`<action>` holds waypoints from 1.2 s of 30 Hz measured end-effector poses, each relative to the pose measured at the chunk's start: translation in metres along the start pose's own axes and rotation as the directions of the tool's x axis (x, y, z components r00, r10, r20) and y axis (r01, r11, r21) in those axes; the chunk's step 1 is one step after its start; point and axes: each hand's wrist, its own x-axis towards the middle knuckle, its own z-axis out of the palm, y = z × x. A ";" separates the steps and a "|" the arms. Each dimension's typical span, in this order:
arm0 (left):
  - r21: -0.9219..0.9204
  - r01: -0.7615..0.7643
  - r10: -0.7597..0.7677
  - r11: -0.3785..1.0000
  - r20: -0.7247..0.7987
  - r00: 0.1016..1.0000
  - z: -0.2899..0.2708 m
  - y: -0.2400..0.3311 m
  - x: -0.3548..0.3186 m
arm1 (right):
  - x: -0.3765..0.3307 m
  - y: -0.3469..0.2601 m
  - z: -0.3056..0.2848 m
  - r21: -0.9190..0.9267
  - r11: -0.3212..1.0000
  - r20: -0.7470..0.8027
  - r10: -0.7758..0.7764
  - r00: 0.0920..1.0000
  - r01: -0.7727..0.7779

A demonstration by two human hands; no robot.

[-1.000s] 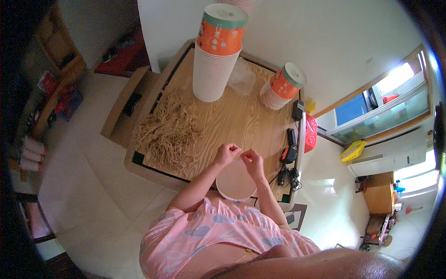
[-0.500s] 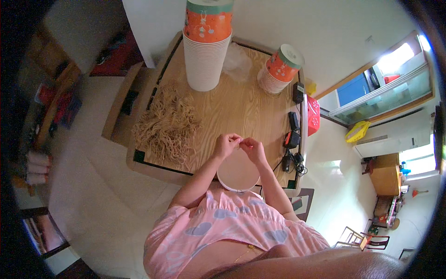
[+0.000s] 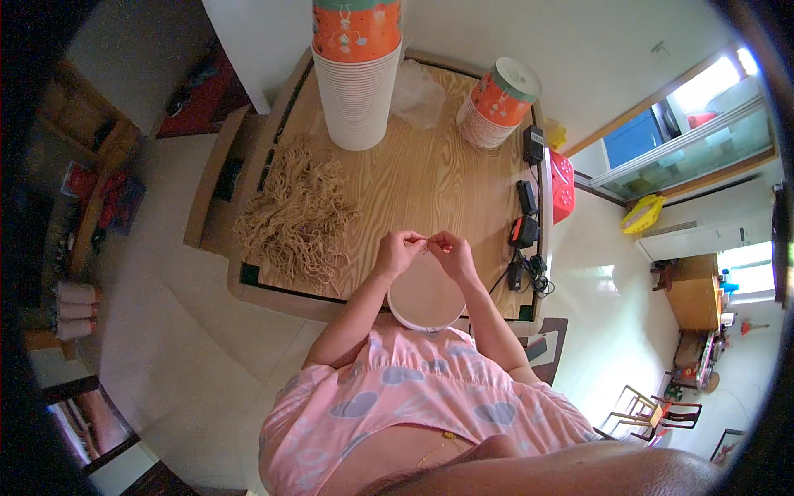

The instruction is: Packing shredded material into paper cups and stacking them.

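My left hand [image 3: 403, 249] and my right hand [image 3: 451, 253] meet fingertip to fingertip above the far rim of a white paper bucket [image 3: 426, 299]. Both are closed in a pinch, and whatever is between the fingers is too small to make out. The bucket stands open-topped at the table's near edge, close against my pink dress. To the left of my hands lies a loose heap of tan cords [image 3: 299, 217].
On the wooden table [image 3: 430, 178] stand a tall stack of white and orange paper buckets [image 3: 356, 95] and a shorter stack [image 3: 499, 103], with a clear plastic bag [image 3: 416, 93] between them. Black power adapters [image 3: 527, 198] and cables line the right edge. A red basket [image 3: 562, 186] is beyond.
My hands stay pinched together above the bucket, with only slight finger movement. The whole view has shifted a little, with the far stacks now higher in the picture.
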 end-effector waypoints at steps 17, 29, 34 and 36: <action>-0.082 -0.002 -0.002 0.997 -0.054 0.999 0.005 -0.008 0.003 | 0.000 -0.007 -0.004 -0.053 0.998 0.038 -0.024 0.999 0.026; -0.199 0.032 -0.036 0.979 -0.013 0.999 0.011 -0.023 0.008 | -0.002 -0.017 -0.003 -0.054 0.997 -0.007 -0.063 0.998 0.062; -0.162 0.044 -0.052 0.986 -0.046 0.998 0.010 -0.007 0.006 | -0.005 -0.017 -0.004 -0.069 0.996 -0.010 -0.062 0.998 0.061; -0.090 0.026 -0.031 0.996 -0.058 0.998 0.008 -0.001 0.004 | -0.005 -0.019 -0.004 -0.076 0.995 -0.023 -0.061 0.998 0.059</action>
